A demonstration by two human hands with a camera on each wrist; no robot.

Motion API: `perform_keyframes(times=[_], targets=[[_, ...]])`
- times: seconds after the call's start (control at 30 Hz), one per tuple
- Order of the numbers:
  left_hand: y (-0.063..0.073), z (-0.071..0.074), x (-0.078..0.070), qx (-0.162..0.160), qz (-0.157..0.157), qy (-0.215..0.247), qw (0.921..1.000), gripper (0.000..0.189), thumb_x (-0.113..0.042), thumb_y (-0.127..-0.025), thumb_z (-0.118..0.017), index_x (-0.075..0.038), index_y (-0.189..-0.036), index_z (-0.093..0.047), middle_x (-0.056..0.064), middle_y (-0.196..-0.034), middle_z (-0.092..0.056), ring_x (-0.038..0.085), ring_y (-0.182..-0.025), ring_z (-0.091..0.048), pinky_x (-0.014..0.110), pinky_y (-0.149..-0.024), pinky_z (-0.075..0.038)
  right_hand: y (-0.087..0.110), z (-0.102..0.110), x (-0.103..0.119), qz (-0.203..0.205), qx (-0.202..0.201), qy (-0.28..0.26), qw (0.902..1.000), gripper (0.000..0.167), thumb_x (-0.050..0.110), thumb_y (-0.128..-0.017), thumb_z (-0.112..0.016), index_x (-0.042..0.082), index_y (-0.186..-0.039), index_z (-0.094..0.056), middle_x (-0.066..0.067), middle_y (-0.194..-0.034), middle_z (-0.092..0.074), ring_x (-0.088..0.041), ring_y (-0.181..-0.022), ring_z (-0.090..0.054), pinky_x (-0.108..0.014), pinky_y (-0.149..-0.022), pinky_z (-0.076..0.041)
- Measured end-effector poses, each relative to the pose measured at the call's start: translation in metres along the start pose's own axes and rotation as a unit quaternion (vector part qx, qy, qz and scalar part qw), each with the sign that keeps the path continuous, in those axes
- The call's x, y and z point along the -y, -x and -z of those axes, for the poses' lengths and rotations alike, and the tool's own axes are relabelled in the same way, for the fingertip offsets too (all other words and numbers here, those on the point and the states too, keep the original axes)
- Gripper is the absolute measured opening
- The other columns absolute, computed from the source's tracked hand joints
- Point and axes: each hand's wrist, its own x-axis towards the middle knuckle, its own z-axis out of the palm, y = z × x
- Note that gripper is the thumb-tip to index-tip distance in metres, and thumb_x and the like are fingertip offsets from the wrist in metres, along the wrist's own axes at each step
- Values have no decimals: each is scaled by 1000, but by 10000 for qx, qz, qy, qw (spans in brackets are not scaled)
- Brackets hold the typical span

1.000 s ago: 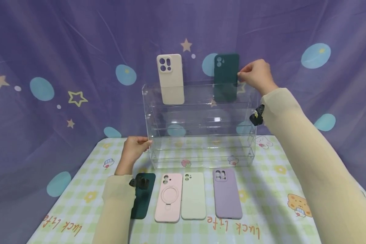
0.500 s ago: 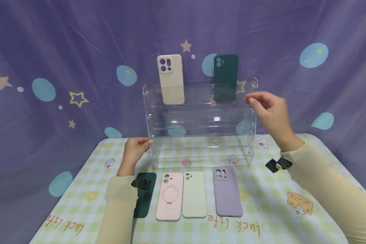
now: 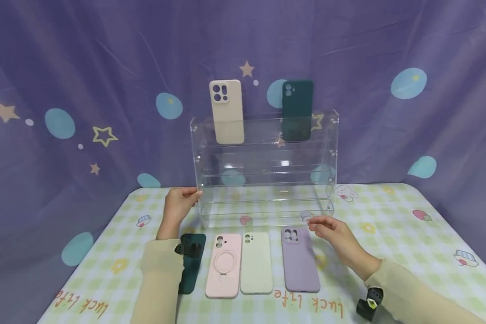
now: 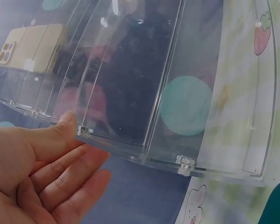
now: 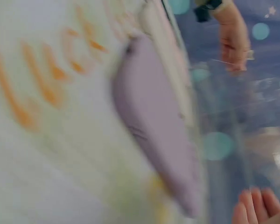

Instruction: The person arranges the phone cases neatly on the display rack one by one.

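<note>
"Step?"
"Fetching, probably: left hand (image 3: pixel 177 207) pinches the clear tiered plastic rack (image 3: pixel 263 157); right hand (image 3: pixel 341 239), narrow-fingered and seemingly empty, hovers beside the lilac rectangular phone case (image 3: pixel 301 265) at the rack's five o'clock."
"Next?"
"Likely a pinch."

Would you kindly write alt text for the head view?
A person's left hand pinches the edge of a clear rack while the right hand hovers near a purple phone case on the tablecloth. A cream case and dark green case stand in the rack's top tier. A pale green case, pink case and second dark green case lie alongside.
</note>
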Motion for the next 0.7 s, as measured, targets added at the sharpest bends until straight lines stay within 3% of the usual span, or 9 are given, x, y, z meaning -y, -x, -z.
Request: perform_keyframes(times=[0.1, 0.33, 0.5, 0.7], targets=[[1, 2, 1, -18, -59, -167, 9998, 34, -25, -90, -66, 1, -111, -69, 18, -99, -70, 27, -80, -69, 36, -70, -55, -1, -8, -16, -389, -345, 11, 9986, 39, 9, -92, -57, -13, -123, -50, -17, -118, -62, -6, -96, -60, -18, -85, -47], [0, 4, -2, -31, -217, -224, 9995, 33, -24, -90, -66, 2, -111, -69, 19, -98, -70, 28, -80, -68, 33, -67, -54, -4, -26, -30, -622, -599, 769, 9933, 47, 8, -88, -63, -10, -128, -48, -26, -126, -53, -33, -114, -52, -30, -93, -47], [-2, 2, -3, -5, -213, -160, 9996, 33, -23, -90, -66, 2, -111, -69, 19, -98, -70, 29, -82, -68, 28, -64, -53, -12, -30, -35, -695, -857, 1073, 9881, 54, 8, -81, -69, -8, -129, -49, -25, -122, -55, -31, -109, -54, -24, -85, -48], [-1, -1, -1, 34, -123, -135, 9998, 33, -24, -90, -66, 2, -110, -69, 18, -97, -70, 28, -81, -68, 29, -65, -53, -16, -35, -42, -685, -996, 1508, 9811, 61, 9, -77, -75, -10, -128, -49, -24, -112, -58, -28, -100, -55, -36, -87, -49]])
